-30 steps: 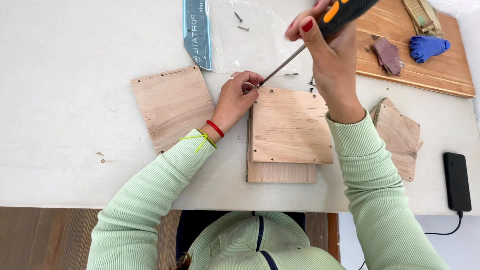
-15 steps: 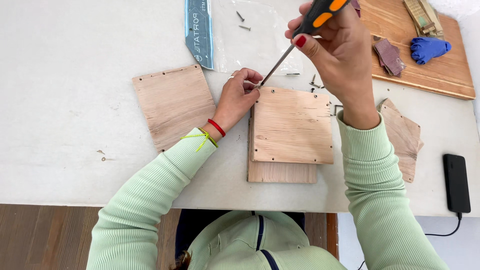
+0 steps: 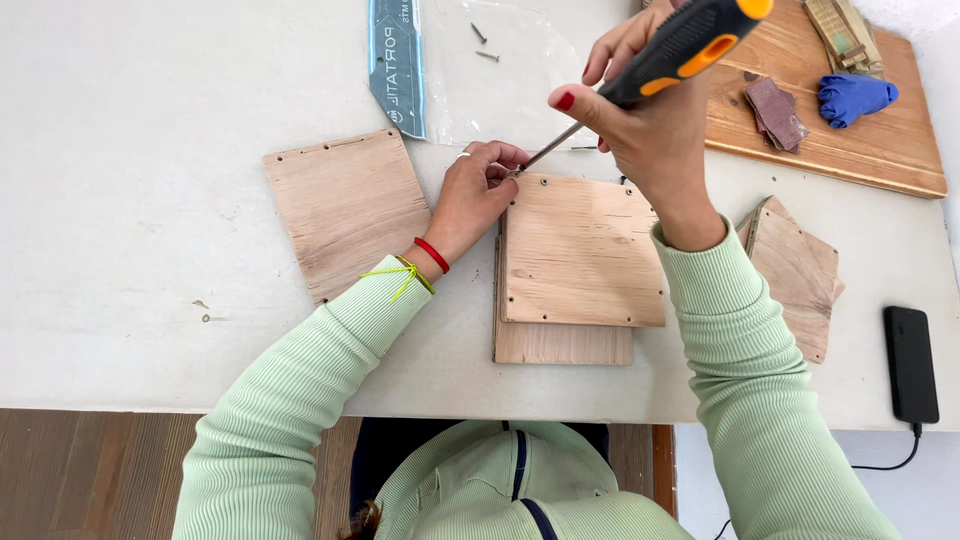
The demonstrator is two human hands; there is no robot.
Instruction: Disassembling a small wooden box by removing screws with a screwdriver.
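Note:
My right hand (image 3: 655,110) grips a screwdriver (image 3: 680,45) with a black and orange handle, its shaft slanting down to the top left corner of a square plywood panel (image 3: 585,255). That panel lies on top of a second wooden piece (image 3: 560,343) on the white table (image 3: 130,200). My left hand (image 3: 472,195) rests at the same corner, fingertips pinched around the screwdriver tip; whatever it pinches there is too small to see.
A loose plywood panel (image 3: 345,210) lies left of my left hand. A clear plastic bag (image 3: 480,70) with screws sits behind. A wooden board (image 3: 850,110) holds sandpaper and a blue glove. More plywood pieces (image 3: 795,270) and a black phone (image 3: 910,362) lie at right.
My right hand has shifted left and rotated with the screwdriver, its handle now more upright over the panel corner. The left hand and panels stay put.

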